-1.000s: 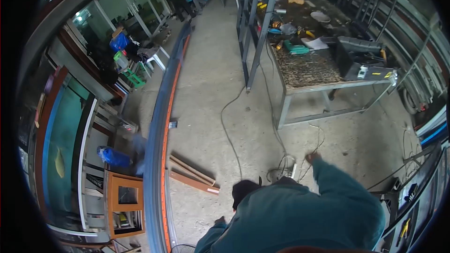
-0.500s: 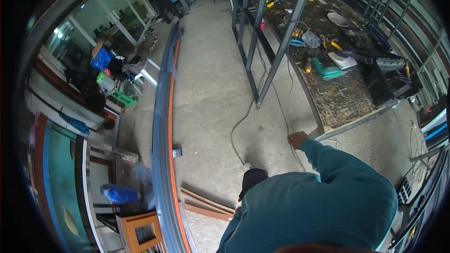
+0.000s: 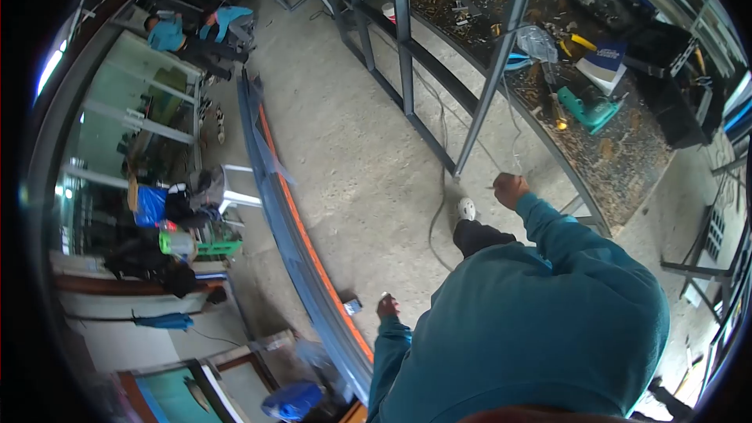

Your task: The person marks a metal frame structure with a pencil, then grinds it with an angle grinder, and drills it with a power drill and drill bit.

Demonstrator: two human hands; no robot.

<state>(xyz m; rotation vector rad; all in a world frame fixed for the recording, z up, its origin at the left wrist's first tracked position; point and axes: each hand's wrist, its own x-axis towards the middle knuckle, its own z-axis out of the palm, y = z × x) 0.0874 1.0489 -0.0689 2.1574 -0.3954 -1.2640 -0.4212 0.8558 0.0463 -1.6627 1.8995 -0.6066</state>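
1 cable point(image 3: 515, 141) in right hand point(image 3: 511, 188), black toolbox point(image 3: 664, 55)

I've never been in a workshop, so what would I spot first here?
Probably the long grey-and-orange metal beam lying across the concrete floor, left of centre. Then the cluttered workbench at upper right, with a green power drill on it. In the middle, the right hand grips a thin white cord.

You wear teal sleeves point(image 3: 564, 239) | your shoe point(image 3: 466, 208) is white | cable point(image 3: 515, 137) is pale | drill point(image 3: 589, 113) is green | long rail point(image 3: 291, 223) is grey, orange-edged
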